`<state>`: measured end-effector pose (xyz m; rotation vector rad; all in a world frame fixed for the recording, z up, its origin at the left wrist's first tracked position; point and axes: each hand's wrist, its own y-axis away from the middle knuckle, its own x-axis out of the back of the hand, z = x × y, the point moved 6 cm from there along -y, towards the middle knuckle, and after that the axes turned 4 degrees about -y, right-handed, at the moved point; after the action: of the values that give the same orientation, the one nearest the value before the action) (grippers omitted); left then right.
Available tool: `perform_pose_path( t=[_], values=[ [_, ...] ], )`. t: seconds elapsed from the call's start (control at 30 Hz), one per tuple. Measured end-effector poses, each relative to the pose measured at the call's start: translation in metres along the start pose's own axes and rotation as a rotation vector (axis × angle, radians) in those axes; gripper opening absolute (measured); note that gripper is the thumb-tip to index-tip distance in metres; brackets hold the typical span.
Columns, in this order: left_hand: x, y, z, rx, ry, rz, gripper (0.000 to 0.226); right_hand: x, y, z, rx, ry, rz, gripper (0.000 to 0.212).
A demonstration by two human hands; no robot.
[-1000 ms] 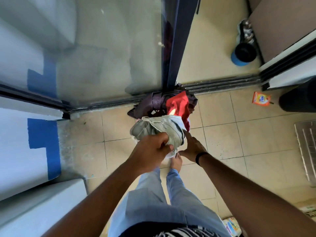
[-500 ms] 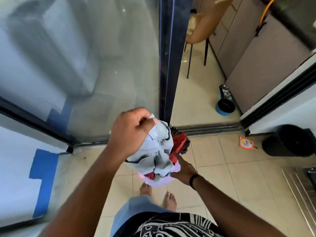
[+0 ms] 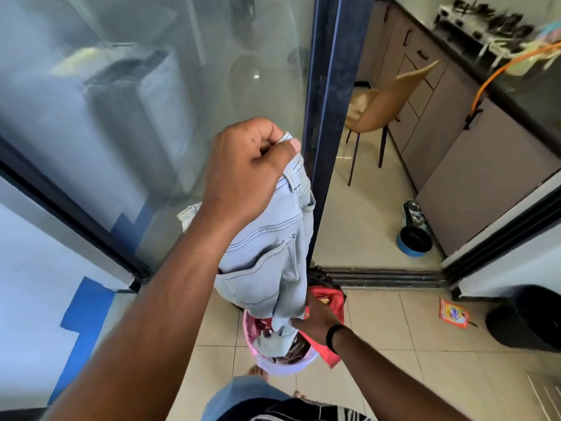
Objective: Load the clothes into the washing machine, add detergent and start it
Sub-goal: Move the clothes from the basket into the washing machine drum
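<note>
Jeans of pale blue denim [image 3: 273, 253], one pair, hang from my left hand [image 3: 249, 168], whose fingers are curled tight round the waistband; the legs trail down into one round pink plastic tub [image 3: 273, 367] on the tiled floor directly below. My right hand [image 3: 318, 322], with a black band on the wrist, has its fingers fairly straight and touches the jeans' lower end above the tub. One red cloth garment [image 3: 329, 302] drapes over the tub's far-right side, beside darker clothes I cannot count. Right of the tub, well apart, lies one orange detergent sachet [image 3: 453, 314]. Beyond it stands one black bin [image 3: 525, 319].
</note>
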<state>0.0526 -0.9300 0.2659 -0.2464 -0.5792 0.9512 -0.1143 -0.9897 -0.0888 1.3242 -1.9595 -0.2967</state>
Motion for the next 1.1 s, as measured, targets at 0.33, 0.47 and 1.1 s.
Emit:
perform_pose_path(
  t=[0.33,0.47,1.1],
  values=[
    [0.010,-0.026,0.035,-0.060,0.188,0.069,0.024,0.015,-0.013,0.011,-0.046,-0.108,0.067,0.041],
    [0.003,-0.030,0.008,0.009,0.099,0.049,0.022,0.025,-0.013,-0.003,-0.001,-0.116,0.111,0.016],
    [-0.032,0.095,-0.134,0.402,0.227,-0.350,0.118,0.134,0.060,-0.232,0.425,-0.520,0.350,0.031]
  ],
)
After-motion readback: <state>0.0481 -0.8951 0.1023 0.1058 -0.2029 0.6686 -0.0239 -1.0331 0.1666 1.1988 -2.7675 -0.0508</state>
